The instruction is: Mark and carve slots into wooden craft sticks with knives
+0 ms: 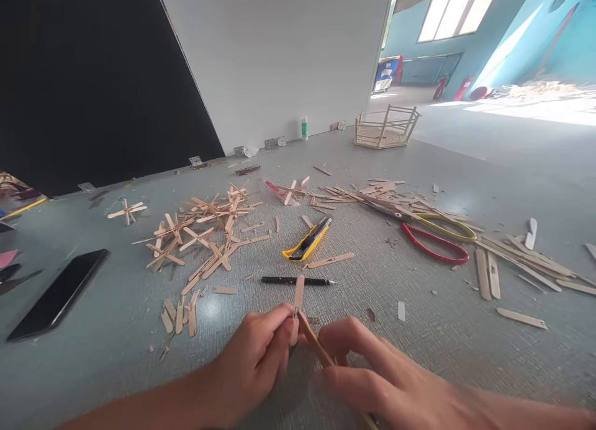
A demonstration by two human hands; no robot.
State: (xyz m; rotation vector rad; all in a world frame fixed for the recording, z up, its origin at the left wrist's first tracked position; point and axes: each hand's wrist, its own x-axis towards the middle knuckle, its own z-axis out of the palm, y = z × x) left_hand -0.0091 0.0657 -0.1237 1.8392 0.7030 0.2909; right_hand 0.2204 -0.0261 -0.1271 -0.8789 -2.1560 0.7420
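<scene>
Near the front of the table, my left hand (263,343) pinches a wooden craft stick (298,291) upright between thumb and fingers. A small dark rectangular outline or slot shows at the middle of that stick. My right hand (372,368) is closed around a thin brownish strip (317,344), whose tip touches or nearly touches the slot. The strip's kind cannot be made out, as fingers cover part of it. Just beyond the hands lie a black pen (284,281), a yellow-and-black utility knife (308,239) and a loose craft stick with a slot (331,260).
Crossed craft sticks (205,222) are heaped to the left, beyond a black phone (58,293). Large scissors (435,244) with red and yellow handles rest among sticks on the right. A glue stick (304,128) and a stick-built frame (386,129) stand at the back.
</scene>
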